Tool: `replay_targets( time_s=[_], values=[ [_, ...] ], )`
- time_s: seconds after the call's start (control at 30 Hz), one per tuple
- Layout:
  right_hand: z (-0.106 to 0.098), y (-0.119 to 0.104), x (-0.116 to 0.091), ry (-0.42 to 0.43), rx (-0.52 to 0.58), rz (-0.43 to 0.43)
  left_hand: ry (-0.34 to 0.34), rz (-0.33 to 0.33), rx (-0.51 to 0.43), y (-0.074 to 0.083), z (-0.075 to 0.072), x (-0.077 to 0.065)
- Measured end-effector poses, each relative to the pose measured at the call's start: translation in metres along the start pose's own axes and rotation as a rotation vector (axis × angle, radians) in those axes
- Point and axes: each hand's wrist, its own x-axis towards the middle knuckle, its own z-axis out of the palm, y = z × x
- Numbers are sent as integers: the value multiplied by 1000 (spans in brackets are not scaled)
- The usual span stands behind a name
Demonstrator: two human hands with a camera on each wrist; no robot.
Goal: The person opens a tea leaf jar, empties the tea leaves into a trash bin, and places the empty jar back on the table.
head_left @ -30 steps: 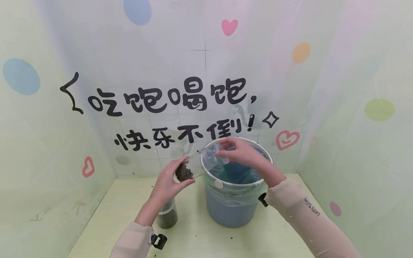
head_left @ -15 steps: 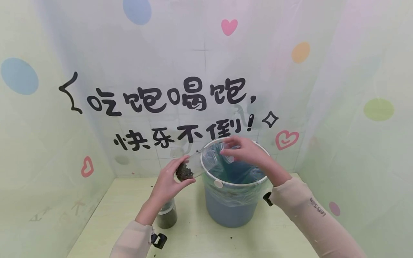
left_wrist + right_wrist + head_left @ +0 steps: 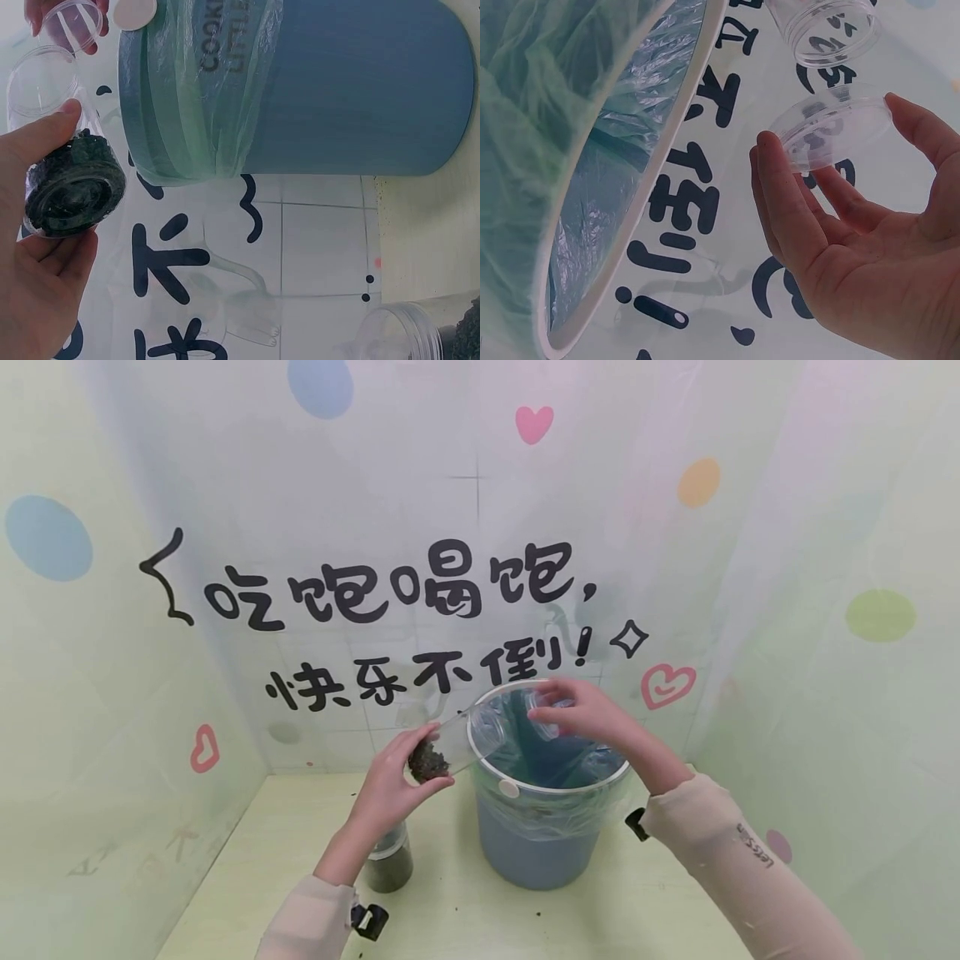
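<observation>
My left hand (image 3: 390, 781) grips a clear plastic jar (image 3: 467, 739) near its base, tilted with its mouth toward the bucket. Dark, crumbly bits (image 3: 75, 180), perhaps dried leaves, lie heaped at the jar's bottom end. The jar's mouth shows uncovered and threaded in the right wrist view. Between fingertips and thumb, my right hand (image 3: 577, 706) pinches a clear round lid (image 3: 832, 124), held apart from the jar mouth and over the bucket. The blue bucket (image 3: 536, 852), with a white rim and a clear plastic bag lining it, stands beneath both hands.
A second clear jar (image 3: 390, 864) with dark contents stands on the pale table (image 3: 450, 927), left of the bucket and partly behind my left wrist. Several dark crumbs dot the tabletop. Printed curtain walls (image 3: 480, 468) close in the back and sides.
My right hand has drawn the lid off the jar mouth and carried it to the right, opening a gap. The left hand and jar have stayed in place.
</observation>
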Motion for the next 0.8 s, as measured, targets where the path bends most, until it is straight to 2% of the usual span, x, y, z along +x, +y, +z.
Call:
replay_targets(
  time_s=[0.53, 0.8],
  values=[
    [-13, 12, -8, 11, -51, 18, 0, -6, -4, -1, 0, -1],
    [-20, 16, -13, 18, -41, 45, 0, -6, 0, -2, 1, -1]
  ],
)
